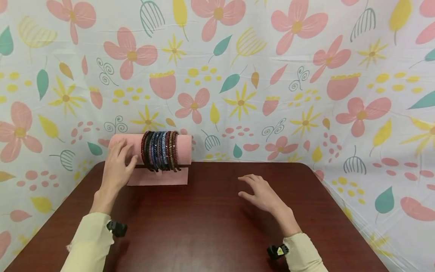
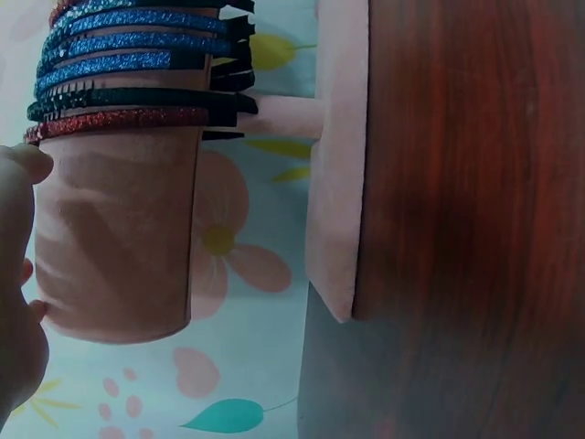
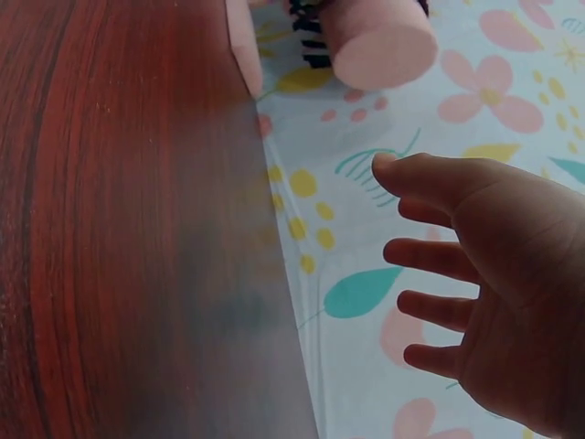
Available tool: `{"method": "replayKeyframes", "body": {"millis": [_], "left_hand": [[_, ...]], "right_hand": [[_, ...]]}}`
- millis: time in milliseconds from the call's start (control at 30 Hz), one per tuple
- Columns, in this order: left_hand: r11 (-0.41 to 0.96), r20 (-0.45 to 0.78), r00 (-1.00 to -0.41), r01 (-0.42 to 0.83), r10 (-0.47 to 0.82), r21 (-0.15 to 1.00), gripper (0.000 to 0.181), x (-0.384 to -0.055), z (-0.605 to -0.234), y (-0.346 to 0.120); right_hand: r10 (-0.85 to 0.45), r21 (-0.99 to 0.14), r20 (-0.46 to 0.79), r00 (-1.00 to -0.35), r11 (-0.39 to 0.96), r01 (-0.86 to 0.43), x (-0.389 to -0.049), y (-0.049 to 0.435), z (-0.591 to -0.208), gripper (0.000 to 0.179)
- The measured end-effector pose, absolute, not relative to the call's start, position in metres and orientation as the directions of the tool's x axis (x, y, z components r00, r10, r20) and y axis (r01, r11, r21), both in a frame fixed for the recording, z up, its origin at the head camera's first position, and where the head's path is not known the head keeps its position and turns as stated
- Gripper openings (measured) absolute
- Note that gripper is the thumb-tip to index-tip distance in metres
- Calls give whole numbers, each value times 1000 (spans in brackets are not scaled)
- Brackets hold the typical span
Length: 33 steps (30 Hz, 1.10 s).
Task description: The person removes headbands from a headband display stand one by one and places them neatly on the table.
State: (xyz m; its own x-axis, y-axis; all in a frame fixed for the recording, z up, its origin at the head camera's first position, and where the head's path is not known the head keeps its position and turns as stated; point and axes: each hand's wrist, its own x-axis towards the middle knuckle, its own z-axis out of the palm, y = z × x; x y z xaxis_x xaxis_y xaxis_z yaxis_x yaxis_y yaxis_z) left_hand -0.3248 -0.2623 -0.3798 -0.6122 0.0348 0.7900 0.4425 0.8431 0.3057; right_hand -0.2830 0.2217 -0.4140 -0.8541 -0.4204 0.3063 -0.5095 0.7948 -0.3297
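Observation:
A pink padded headband stand (image 1: 184,150) lies crosswise at the back left of the table, its roll held above a flat pink base (image 1: 159,177) by a short post. Several glittery headbands (image 1: 159,151) in red, black, blue and brown sit side by side round the roll, their toothed ends hanging below it. My left hand (image 1: 117,162) is at the roll's left end, fingers over the bare pink part, thumb close to the nearest red headband (image 2: 128,121). My right hand (image 1: 261,192) is apart from the stand, over the table's right half, fingers loosely spread and holding nothing.
The dark red-brown wooden table (image 1: 204,226) has rounded back corners. Right behind it hangs a white cloth (image 1: 258,94) printed with pink flowers and green and yellow leaves. A small black camera is strapped at each wrist.

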Motion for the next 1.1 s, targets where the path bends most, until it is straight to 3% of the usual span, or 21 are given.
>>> {"method": "replayKeyframes", "body": {"millis": [400,867,1100], "left_hand": [[901,700,-713,329,40,284,47,-335,-371,-267],[931,688,-725,252,3,262,38,-342,-372,-260],[933,659,-750,278,63,227,40,-346,-365,-255]], "right_hand": [[-425,-337,305,-852,789,-514,-284,219,-415,51],[-409,-350,356,-840,775,-526,-293,209,-416,44],[-445,-309,381,-810,765,-565,-300,190,-401,42]]}}
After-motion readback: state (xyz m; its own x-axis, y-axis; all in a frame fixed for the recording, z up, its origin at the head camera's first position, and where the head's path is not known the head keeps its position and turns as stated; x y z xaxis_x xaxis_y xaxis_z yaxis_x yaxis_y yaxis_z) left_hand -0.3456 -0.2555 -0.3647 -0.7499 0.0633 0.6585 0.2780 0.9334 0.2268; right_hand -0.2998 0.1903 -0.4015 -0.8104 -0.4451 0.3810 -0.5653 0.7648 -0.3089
